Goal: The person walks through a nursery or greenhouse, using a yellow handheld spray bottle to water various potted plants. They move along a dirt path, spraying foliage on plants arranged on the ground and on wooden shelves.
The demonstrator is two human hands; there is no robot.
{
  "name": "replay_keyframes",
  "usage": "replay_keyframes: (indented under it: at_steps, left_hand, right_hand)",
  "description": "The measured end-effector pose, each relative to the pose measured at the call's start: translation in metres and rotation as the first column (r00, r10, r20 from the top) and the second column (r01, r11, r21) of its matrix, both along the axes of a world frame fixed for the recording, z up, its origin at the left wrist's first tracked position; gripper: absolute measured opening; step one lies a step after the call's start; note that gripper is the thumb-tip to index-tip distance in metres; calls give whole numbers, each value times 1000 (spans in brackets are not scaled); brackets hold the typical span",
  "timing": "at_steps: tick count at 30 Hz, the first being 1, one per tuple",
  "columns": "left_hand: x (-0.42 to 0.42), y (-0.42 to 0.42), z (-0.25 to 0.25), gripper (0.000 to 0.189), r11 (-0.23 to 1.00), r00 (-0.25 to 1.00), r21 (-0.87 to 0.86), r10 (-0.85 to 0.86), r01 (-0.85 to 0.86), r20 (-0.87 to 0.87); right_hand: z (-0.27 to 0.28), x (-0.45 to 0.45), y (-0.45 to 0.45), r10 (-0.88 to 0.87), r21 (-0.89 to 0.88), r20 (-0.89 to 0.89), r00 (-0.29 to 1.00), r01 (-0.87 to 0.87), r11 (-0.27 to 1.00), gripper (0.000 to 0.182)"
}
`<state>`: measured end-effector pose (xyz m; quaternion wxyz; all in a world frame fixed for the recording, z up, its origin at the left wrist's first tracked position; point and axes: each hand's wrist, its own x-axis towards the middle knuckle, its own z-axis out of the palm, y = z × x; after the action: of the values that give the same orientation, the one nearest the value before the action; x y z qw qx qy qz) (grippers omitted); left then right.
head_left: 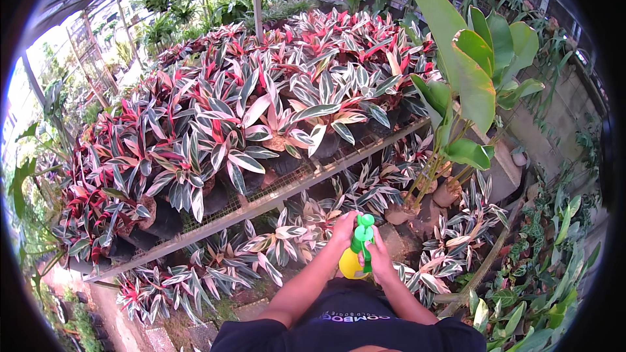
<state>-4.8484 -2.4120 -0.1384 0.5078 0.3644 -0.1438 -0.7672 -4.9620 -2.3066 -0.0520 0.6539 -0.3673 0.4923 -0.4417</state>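
Note:
A pump spray bottle with a yellow tank (350,265) and a green head (363,234) is held close in front of my dark T-shirt. My right hand (380,258) wraps the green handle on its right side. On the other side, the curled fingers of my left hand (345,228) grip the bottle's head near the nozzle end; that end is partly hidden by the fingers. Just beyond the hands, potted plants with striped green, white and pink leaves (288,234) grow at ground level below a raised bench.
A mesh-topped bench with a metal edge (293,188) runs diagonally ahead, crowded with variegated red-leaved plants (264,102) in black pots. A tall broad-leaved plant (469,78) rises at the right. Leafy plants (518,298) fill the lower right. A metal post (257,2) stands behind.

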Motion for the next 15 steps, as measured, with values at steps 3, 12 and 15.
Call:
replay_keyframes:
  at_steps: [3,12,15]
  left_hand:
    - [-12,-14,-5,15,999,999,-15,-41,41,5]
    - [-80,-48,5,15,988,989,-38,-146,146,19]
    - [-108,-55,7,15,987,987,-45,-149,151,53]
  right_hand:
    - [1,-13,-10,-14,-23,31,999,14,1000,57]
    - [4,-70,-30,-117,-36,66,991,120,992,56]
    - [-2,-93,-35,-159,-53,60,985,162,985,58]
